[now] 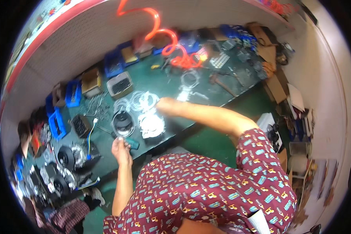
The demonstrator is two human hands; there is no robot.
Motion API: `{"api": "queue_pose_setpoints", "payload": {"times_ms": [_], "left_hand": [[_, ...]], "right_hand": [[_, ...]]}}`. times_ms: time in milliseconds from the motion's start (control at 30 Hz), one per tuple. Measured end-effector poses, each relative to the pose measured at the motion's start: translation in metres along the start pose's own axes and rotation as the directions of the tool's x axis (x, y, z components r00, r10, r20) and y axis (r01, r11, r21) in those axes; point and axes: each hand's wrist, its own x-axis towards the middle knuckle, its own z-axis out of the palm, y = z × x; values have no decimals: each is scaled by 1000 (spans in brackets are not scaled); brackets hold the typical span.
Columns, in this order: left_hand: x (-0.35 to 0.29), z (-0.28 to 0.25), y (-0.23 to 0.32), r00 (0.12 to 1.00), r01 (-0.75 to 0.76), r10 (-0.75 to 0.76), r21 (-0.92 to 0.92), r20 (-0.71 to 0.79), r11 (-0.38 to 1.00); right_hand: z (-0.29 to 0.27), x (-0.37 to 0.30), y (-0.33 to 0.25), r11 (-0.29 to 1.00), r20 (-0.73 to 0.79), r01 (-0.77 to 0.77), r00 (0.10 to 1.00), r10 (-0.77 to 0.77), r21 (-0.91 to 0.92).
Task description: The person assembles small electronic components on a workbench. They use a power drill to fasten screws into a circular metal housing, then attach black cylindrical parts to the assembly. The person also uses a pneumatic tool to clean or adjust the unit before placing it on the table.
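My left hand (pixel 121 150) is at the near edge of the green bench, its fingers drawn together. They meet the near side of a black round part with a pale rim (pixel 123 121), beside a teal tool handle (pixel 133 143). What lies between the fingertips is hidden. Farther right, my right hand (pixel 167 106) reaches over the bench, smeared by motion, its fingers not clear. Just below it sits a shiny silvery-white housing (pixel 152 125). Clear-looking rings (pixel 139 101) lie behind the housing.
Boxes of small dark parts (pixel 120 84) and blue bins (pixel 73 93) line the back. An orange coiled hose (pixel 169 46) hangs over the bench. A hammer (pixel 224 85) lies at right. Motor-like assemblies (pixel 58 175) crowd the left end, near another person's checked clothing (pixel 72 214).
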Motion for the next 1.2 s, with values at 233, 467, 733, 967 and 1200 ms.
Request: {"api": "queue_pose_setpoints", "payload": {"times_ms": [233,467,733,967,1200], "left_hand": [[-3,-3,-7,1000,17,-16,-57,4,998],[13,62,-34,984,-174,176,49,-40,984],[26,113,-61,911,-387,411,273,-32,881],[33,98,-67,904,-399,426,302,-28,866],[18,108,-52,922,-373,386,225,-17,900]], "right_hand": [[-2,-6,2,985,-63,174,983,-174,-5],[11,12,3,944,45,196,981,-190,-266],[-12,1,-6,976,21,133,991,-132,-174],[20,-15,13,846,-250,-137,920,302,515],[45,-34,6,489,-114,-151,875,471,859]]}}
